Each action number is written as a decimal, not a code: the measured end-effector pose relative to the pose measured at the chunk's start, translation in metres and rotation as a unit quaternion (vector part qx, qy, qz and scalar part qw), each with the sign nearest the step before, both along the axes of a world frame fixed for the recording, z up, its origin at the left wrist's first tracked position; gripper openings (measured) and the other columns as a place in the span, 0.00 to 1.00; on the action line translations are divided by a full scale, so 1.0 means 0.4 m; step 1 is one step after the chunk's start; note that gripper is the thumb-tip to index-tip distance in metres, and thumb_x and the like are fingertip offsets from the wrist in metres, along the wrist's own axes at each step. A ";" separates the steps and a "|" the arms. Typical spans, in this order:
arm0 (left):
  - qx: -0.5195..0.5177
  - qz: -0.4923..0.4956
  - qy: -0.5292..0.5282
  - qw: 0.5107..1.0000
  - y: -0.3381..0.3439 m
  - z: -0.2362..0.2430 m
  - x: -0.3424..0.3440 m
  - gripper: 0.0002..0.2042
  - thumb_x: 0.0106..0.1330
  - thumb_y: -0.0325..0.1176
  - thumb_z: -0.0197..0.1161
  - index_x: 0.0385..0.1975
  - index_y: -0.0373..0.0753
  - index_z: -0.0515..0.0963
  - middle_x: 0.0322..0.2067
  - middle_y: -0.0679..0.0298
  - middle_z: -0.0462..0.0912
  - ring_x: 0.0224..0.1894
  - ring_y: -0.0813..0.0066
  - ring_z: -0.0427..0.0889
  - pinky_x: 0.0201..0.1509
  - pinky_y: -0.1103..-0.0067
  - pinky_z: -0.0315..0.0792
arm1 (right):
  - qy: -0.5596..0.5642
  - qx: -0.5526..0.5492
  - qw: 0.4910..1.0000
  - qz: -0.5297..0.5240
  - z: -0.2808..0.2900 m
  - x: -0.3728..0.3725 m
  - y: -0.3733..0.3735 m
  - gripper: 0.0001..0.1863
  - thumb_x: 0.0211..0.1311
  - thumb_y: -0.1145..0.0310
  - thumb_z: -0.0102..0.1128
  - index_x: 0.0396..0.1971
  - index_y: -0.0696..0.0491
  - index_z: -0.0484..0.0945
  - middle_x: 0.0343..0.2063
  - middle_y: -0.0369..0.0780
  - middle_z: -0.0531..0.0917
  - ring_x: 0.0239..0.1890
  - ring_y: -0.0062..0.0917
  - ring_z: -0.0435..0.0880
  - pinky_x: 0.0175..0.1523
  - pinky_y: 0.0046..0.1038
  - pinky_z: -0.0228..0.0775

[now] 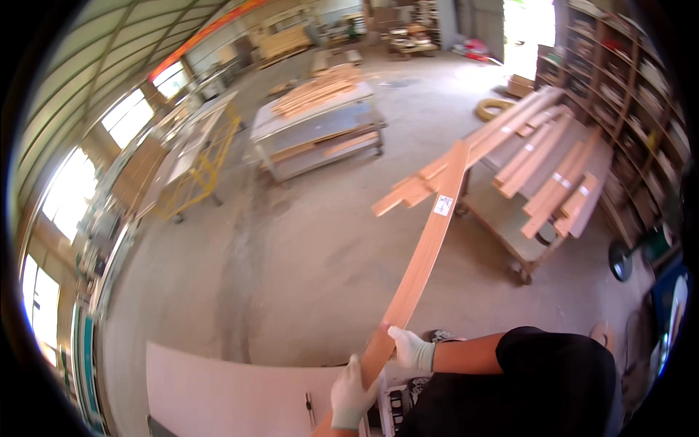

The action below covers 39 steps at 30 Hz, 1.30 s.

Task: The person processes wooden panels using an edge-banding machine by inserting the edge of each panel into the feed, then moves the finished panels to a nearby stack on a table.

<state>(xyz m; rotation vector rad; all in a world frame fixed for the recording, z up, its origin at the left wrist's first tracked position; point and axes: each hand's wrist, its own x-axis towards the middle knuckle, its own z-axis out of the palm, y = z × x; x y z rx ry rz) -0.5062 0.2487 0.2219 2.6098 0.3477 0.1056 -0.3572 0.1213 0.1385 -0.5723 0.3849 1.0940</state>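
Note:
A long reddish-brown wooden board (421, 260) with a white label near its far end stretches away from me, its near end between my hands. My left hand (351, 395), in a white glove, is closed round the board's near end. A little farther up, my right hand (411, 350), also in a white glove, grips the board's right edge with the thumb on top. Under the left hand is the edge of a pale tabletop (240, 390). On it lies a thin dark pen-like tool (309, 409).
Right of the board stands a wheeled cart (502, 237) stacked with several labelled boards (561, 186). Farther off, a white-topped table (266, 135) carries more wooden strips (320, 91). A yellow-framed trolley (196, 189) is at left, shelving (615, 87) at right.

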 end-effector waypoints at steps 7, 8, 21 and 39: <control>0.129 0.115 0.031 0.984 0.221 -0.166 -0.301 0.21 0.69 0.41 0.54 0.56 0.33 0.73 0.51 0.45 0.78 0.53 0.41 0.75 0.64 0.54 0.62 | -0.046 -0.082 0.973 -0.210 0.025 0.309 -0.329 0.25 0.63 0.45 0.61 0.52 0.45 0.70 0.47 0.39 0.78 0.52 0.37 0.78 0.59 0.54 0.68; 0.198 0.143 0.040 0.969 0.231 -0.117 -0.301 0.20 0.69 0.40 0.53 0.56 0.33 0.74 0.51 0.46 0.79 0.54 0.43 0.74 0.65 0.54 0.61 | -0.057 -0.094 0.969 -0.222 0.007 0.346 -0.376 0.27 0.62 0.42 0.61 0.52 0.46 0.70 0.47 0.38 0.78 0.52 0.37 0.78 0.58 0.53 0.69; -0.401 0.587 -0.198 0.675 0.627 -0.286 -0.558 0.31 0.73 0.55 0.47 0.65 0.36 0.66 0.66 0.53 0.67 0.66 0.56 0.66 0.68 0.64 0.61 | -0.037 -0.141 0.947 -0.287 0.091 0.613 -0.572 0.25 0.62 0.42 0.60 0.49 0.45 0.72 0.42 0.37 0.80 0.48 0.33 0.80 0.55 0.47 0.72; -0.188 0.154 0.088 0.966 -0.110 -0.106 0.500 0.23 0.75 0.49 0.49 0.55 0.34 0.70 0.49 0.54 0.77 0.51 0.63 0.75 0.56 0.68 0.71 | -0.047 -0.220 0.895 -0.385 -0.091 0.891 -0.652 0.20 0.61 0.57 0.61 0.50 0.51 0.74 0.45 0.41 0.80 0.48 0.35 0.79 0.53 0.44 0.71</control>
